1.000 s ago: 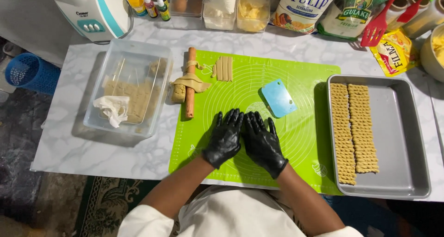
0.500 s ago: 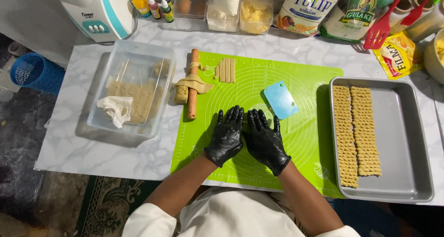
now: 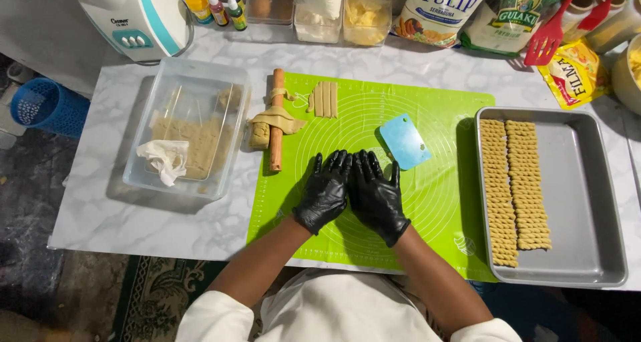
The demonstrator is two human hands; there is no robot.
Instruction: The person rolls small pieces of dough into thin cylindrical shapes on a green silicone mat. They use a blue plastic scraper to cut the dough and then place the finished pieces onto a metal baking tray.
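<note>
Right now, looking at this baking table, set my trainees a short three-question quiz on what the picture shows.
1. True or false: both hands, left hand and right hand, lie side by side on the green mat.
2. How many rows of twisted dough lie in the metal tray?
3. The blue scraper lies: A) in the plastic tub, B) on the mat, C) in the tray.

Key: 1 true; 2 two; 3 B.
</note>
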